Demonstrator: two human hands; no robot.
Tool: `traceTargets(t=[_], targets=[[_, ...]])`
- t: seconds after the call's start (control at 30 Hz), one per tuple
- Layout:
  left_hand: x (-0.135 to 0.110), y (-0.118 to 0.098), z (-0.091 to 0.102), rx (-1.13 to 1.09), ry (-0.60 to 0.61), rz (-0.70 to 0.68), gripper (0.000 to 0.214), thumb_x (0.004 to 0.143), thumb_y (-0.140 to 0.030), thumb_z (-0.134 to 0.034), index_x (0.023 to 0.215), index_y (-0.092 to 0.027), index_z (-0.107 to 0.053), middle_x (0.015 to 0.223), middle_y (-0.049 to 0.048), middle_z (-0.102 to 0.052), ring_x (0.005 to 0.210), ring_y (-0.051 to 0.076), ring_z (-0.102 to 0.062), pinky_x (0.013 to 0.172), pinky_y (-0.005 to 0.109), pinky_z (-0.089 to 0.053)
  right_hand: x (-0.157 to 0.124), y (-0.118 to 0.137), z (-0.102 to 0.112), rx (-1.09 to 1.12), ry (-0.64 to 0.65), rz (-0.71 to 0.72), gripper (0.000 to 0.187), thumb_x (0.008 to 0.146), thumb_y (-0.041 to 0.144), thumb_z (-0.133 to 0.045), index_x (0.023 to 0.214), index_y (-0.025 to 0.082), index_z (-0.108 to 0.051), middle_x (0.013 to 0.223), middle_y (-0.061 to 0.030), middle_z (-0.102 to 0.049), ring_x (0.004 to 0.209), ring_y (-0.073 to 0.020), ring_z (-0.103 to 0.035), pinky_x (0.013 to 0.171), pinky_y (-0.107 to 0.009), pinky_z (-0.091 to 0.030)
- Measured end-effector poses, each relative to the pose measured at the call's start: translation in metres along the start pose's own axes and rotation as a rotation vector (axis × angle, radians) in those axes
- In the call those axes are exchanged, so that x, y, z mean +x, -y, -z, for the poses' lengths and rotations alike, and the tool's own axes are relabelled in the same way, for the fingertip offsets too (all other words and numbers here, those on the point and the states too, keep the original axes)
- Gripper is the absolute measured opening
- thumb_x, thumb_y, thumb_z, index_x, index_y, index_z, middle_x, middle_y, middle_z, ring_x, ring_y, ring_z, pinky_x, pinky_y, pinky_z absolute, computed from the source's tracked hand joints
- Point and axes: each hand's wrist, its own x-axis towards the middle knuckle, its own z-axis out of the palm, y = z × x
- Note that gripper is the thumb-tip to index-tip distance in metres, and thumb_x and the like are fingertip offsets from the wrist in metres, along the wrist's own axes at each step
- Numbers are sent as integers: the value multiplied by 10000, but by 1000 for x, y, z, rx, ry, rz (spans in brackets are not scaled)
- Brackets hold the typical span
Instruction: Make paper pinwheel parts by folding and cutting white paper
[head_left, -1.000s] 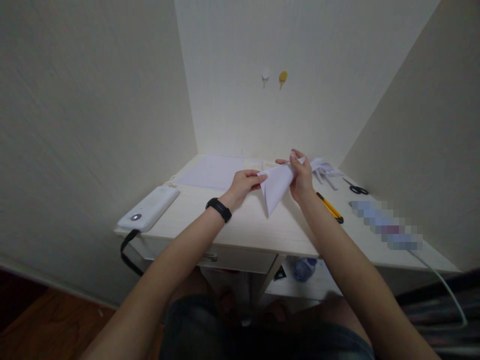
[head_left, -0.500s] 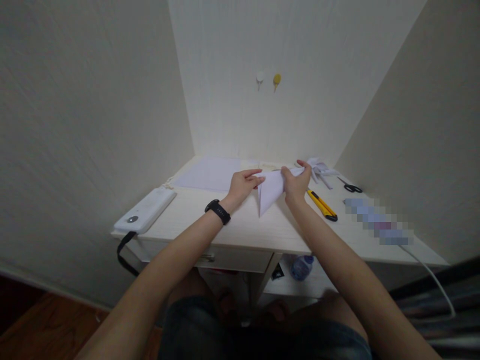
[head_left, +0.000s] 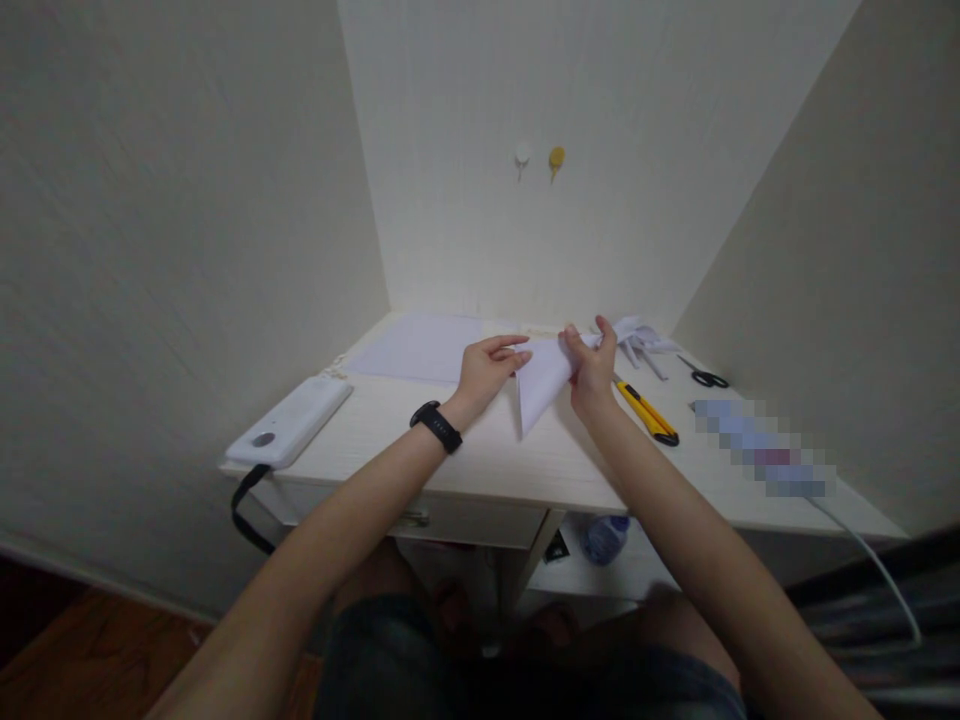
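Between my hands is a folded white sheet of paper [head_left: 538, 385], raised over the desk with one pointed corner hanging down. My left hand [head_left: 487, 370] pinches its left edge between thumb and fingers; a black watch [head_left: 436, 426] is on that wrist. At the paper's right side, my right hand [head_left: 592, 365] grips it, thumb in front and forefinger lifted. Part of the paper is hidden behind the right fingers. Just beyond that hand lies a bunch of crumpled white paper strips [head_left: 641, 335]. A yellow utility knife [head_left: 645, 408] rests by my right wrist.
Flat white sheets [head_left: 416, 345] lie at the desk's back left. A white box-like device [head_left: 291, 422] with a black strap sits at the left edge. Black scissors [head_left: 705, 376] and a blurred-out object [head_left: 761, 450] with a cable are on the right. Walls enclose the desk [head_left: 480, 470].
My right thumb and forefinger have shifted slightly upward on the paper, and the hand has opened a little. The left hand keeps its pinch almost unchanged.
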Motion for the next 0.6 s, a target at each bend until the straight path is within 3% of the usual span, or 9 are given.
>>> traceTargets(t=[0.1, 0.27, 0.43, 0.6], targets=[[1, 1, 2, -16, -24, 7, 407, 652, -310, -828, 1015, -141, -757, 702, 37, -716, 670, 144, -627, 604, 251, -481, -5, 5, 0, 162, 36, -123, 906, 577, 437, -853, 1321, 277, -362, 1110, -53, -663, 902, -194, -673, 740, -333, -556], [0, -1, 1, -12, -33, 7, 380, 652, -290, -823, 990, -131, -753, 675, 26, -702, 645, 136, -616, 609, 254, -478, -7, 12, 1, 292, 9, -179, 782, 565, 310, -860, 1196, 263, -401, 970, -29, -721, 863, -187, -693, 684, -288, -561], [-2, -4, 0, -7, -36, -10, 320, 669, -250, -810, 959, -128, -748, 661, 19, -699, 641, 135, -627, 629, 261, -493, -10, 10, -1, 273, 173, -275, 731, 454, 210, -899, 1067, 237, -502, 840, 30, -683, 740, -154, -656, 657, -275, -560], [-3, -7, -1, 3, -44, -8, 279, 689, -201, -788, 956, -134, -744, 689, 28, -720, 686, 154, -663, 661, 277, -527, -15, 10, -3, 203, 158, -288, 733, 425, 210, -911, 1064, 209, -550, 830, 21, -650, 703, -146, -606, 603, -274, -532]])
